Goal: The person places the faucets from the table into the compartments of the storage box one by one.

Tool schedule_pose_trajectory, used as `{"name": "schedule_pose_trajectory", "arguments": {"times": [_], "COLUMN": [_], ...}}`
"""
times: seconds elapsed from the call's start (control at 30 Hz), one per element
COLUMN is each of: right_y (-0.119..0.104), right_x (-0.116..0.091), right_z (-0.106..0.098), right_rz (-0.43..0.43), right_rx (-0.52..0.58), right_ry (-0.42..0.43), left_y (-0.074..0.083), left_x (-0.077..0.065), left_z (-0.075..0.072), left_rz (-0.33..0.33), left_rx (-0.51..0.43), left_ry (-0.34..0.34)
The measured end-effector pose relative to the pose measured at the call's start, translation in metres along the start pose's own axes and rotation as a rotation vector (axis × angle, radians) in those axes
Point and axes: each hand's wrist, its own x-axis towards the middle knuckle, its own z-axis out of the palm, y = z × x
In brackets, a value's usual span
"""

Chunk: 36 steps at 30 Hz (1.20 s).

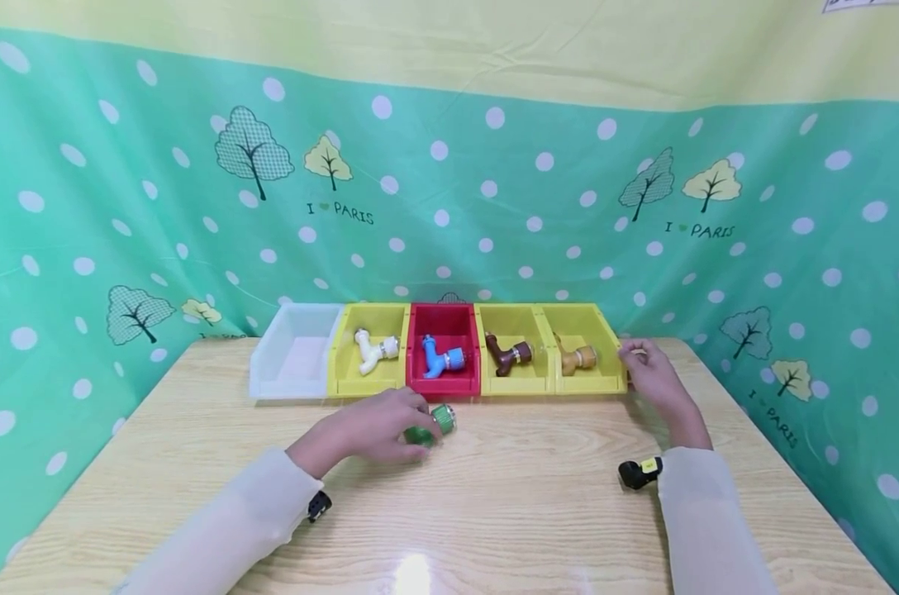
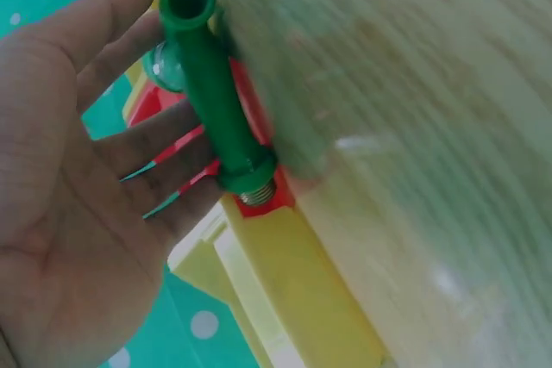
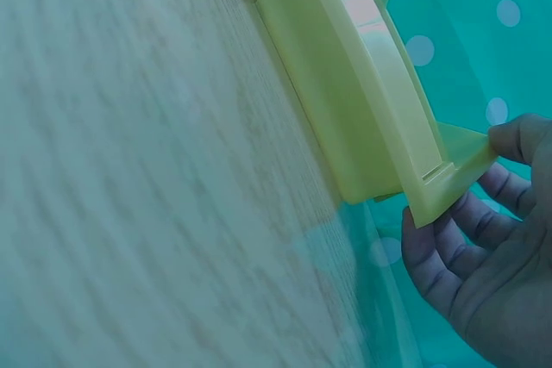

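Note:
My left hand [image 1: 378, 426] is over a green plastic tap [image 1: 423, 435] in front of the red bin, its fingers curled about the tap. The left wrist view shows the tap's open spout, threaded end and green body [image 2: 216, 96] against the fingers [image 2: 168, 140]. At the right end of the bin row, my right hand [image 1: 654, 376] holds the rim of the end yellow bin [image 1: 592, 383]. Seen from the right wrist, thumb [image 3: 516, 138] and fingers lie on either side of the bin's corner [image 3: 448, 187].
Left of that end bin, which holds a tan tap [image 1: 579, 359], stand a yellow bin with a brown tap [image 1: 507, 355], a red bin with a blue tap [image 1: 444, 358], a yellow bin with a white tap [image 1: 376, 350], and a white bin [image 1: 289, 387]. A dotted curtain [image 1: 449, 190] hangs behind the wooden table [image 1: 509, 487].

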Motion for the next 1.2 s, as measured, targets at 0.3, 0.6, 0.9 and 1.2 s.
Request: {"name": "schedule_pose_trajectory", "arguments": {"times": [0.3,0.6,0.9,1.2], "right_y": [-0.001,-0.002,0.001,-0.002], "right_x": [0.000,0.001,0.001,0.000], "right_z": [0.001,0.002,0.001,0.001], "right_rz": [0.006,0.012,0.007,0.015], "right_rx": [-0.022,-0.003,-0.022,-0.018], "right_ry": [0.004,0.005,0.020,0.018], "left_y": [0.001,0.005,0.009,0.007], "left_x": [0.004,0.002,-0.003,-0.018], "left_z": [0.004,0.006,-0.003,-0.020], "left_rz": [-0.011,0.031,0.030,0.002], "left_rx": [0.117,0.158,0.185,0.229], "left_ry": [-0.103,-0.080,-0.072,-0.058]}}
